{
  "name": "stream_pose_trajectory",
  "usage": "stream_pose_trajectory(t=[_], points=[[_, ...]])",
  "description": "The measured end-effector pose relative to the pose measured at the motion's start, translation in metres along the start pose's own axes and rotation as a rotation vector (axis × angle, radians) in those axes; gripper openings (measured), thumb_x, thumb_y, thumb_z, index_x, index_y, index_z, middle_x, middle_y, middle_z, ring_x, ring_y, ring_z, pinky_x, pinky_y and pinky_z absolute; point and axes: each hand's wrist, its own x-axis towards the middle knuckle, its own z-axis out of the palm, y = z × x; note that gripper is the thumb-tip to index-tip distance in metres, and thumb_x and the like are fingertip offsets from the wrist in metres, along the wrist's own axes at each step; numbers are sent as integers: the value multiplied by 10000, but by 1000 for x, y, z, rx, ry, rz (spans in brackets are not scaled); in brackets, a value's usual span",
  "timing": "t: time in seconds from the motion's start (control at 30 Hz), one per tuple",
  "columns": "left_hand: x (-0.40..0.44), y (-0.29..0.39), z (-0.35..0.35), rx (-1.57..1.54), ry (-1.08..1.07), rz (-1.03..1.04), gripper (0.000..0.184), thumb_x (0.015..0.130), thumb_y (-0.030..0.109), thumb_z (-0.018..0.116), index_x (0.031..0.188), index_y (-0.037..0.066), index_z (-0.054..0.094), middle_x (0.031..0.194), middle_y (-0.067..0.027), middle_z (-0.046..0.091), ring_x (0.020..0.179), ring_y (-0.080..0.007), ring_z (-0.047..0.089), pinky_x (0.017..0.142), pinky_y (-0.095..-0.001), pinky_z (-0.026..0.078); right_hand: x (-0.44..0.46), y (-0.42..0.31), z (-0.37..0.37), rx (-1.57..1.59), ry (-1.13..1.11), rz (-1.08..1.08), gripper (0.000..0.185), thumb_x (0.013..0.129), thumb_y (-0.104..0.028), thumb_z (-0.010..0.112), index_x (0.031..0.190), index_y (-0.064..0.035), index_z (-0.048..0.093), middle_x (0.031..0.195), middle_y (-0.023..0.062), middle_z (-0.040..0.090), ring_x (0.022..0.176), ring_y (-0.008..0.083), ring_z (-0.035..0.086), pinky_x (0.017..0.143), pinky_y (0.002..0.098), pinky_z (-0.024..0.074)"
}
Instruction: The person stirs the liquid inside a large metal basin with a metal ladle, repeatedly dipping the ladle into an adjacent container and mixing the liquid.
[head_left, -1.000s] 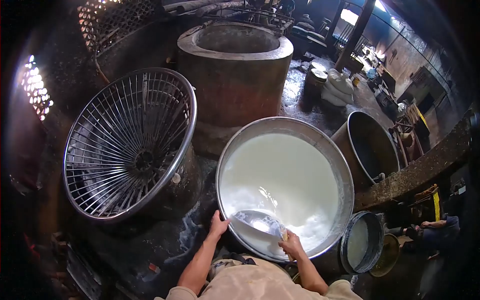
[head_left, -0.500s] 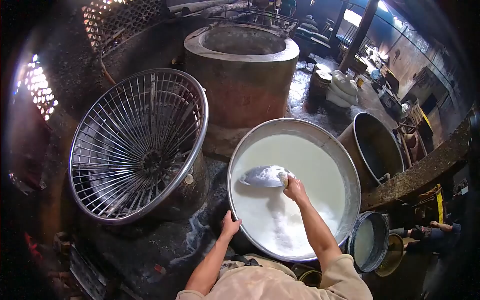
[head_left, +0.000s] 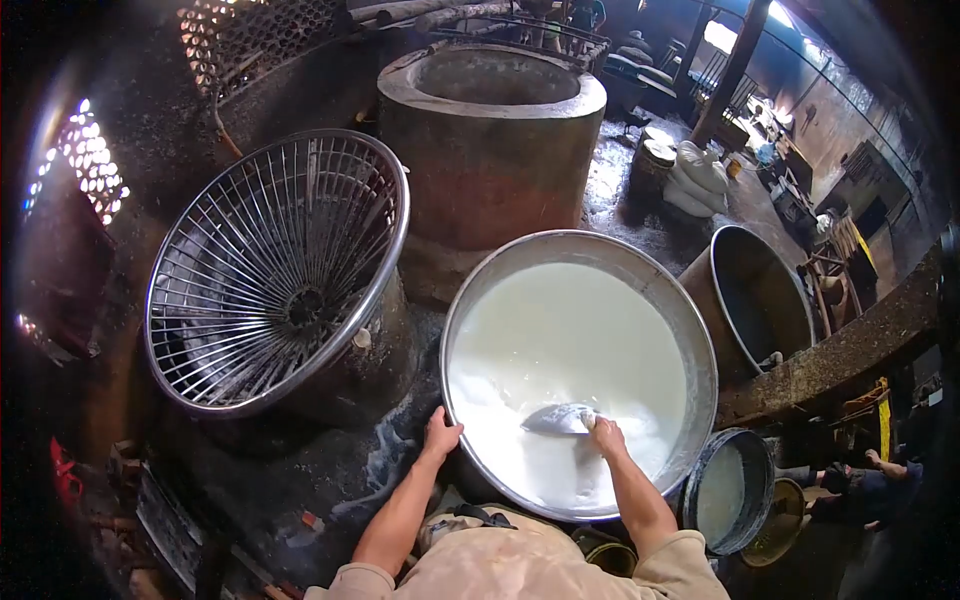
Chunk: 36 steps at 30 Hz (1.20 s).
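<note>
1. At far left, a barred metal basket (head_left: 285, 270) is seen tilted.
2. The left hand (head_left: 441, 436) is placed against the vat's left rim, its fingers partly bent; whether the rim is gripped cannot be told.
3. The wide vat (head_left: 668, 290) is nearly filled with white liquid (head_left: 570, 330).
4. Inside, near its front, the scoop (head_left: 558, 420) is partly sunk in the liquid.
5. The scoop's handle is held in the closed right hand (head_left: 606, 436).
6. A bucket (head_left: 753, 480) is set just right of the vat.

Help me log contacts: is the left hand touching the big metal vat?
Touching. The head view shows the left hand against the near-left rim of the metal vat, with no gap between them.
</note>
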Motion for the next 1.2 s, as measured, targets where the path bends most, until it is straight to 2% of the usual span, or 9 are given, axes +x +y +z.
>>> stream_pose_trajectory(t=[0.27, 0.37, 0.43, 0.6, 0.73, 0.9, 0.97, 1.07, 1.2], points=[[-12, 10, 2, -122, 33, 7, 289, 713, 11, 628, 995, 20, 567, 900, -111, 654, 833, -206, 618, 738, -332, 477, -60, 94, -19, 27, -66, 116, 347, 867, -332, 487, 989, -31, 609, 1006, 241, 622, 982, 418, 577, 834, 496, 463], [-20, 16, 7, -88, 87, 23, 315, 753, -23, 594, 1065, 18, 565, 911, -100, 650, 832, -186, 607, 733, -321, 472, -92, 120, -52, -39, -5, -30, 330, 817, -296, 553, 997, -25, 606, 1003, 244, 621, 979, 414, 578, 841, 485, 462], [-35, 36, 10, -87, 150, 6, 315, 760, -26, 589, 1071, 14, 562, 915, -103, 649, 834, -189, 608, 733, -323, 472, -112, 128, -84, -15, 46, -58, 369, 668, -130, 585, 1024, -40, 622, 933, 223, 643, 893, 391, 612, 786, 460, 489], [-21, 11, 16, 9, 190, -6, 379, 785, 1, 600, 1159, 11, 538, 1025, -149, 646, 939, -239, 618, 810, -344, 472, -134, 138, -169, 52, 51, -93, 403, 670, -91, 585, 1070, -60, 629, 926, 201, 659, 872, 334, 648, 759, 410, 498], [-6, -9, 20, -17, 233, -16, 306, 780, -16, 558, 1085, 3, 573, 959, -103, 652, 839, -193, 597, 753, -318, 467, -131, 125, -224, 249, 93, -4, 419, 666, -44, 580, 1082, -51, 631, 893, 208, 666, 862, 279, 663, 745, 366, 490], [-16, 8, 15, 53, 163, -98, 393, 785, 44, 603, 1174, 30, 547, 1095, -150, 629, 1007, -267, 600, 868, -365, 456, -37, 160, -157, 344, 580, -67, 472, 640, -71, 579, 1111, -43, 580, 800, 235, 643, 813, 401, 630, 743, 442, 492], [0, -19, 22, -54, 279, -14, 393, 768, 42, 603, 1157, 25, 556, 1090, -156, 629, 999, -280, 601, 868, -369, 453, -3, 173, -133, 14, 630, -20, 409, 658, -67, 553, 1064, -19, 572, 773, 236, 639, 715, 377, 648, 653, 424, 525], [-12, 2, 16, 41, 231, 4, 413, 760, 45, 603, 1168, 12, 542, 1102, -166, 623, 1014, -284, 596, 875, -369, 450, 5, 154, -116, 342, 341, 189, 264, 673, -27, 527, 928, -11, 591, 656, 161, 615, 509, 247, 611, 451, 367, 514], [-25, 29, 10, 72, 164, -82, 504, 776, 32, 611, 1254, -57, 478, 1163, -176, 606, 1040, -234, 591, 894, -320, 450, 7, 140, -69, 416, 227, 214, 234, 683, -40, 522, 907, -8, 584, 626, 147, 603, 470, 230, 590, 397, 361, 492]])
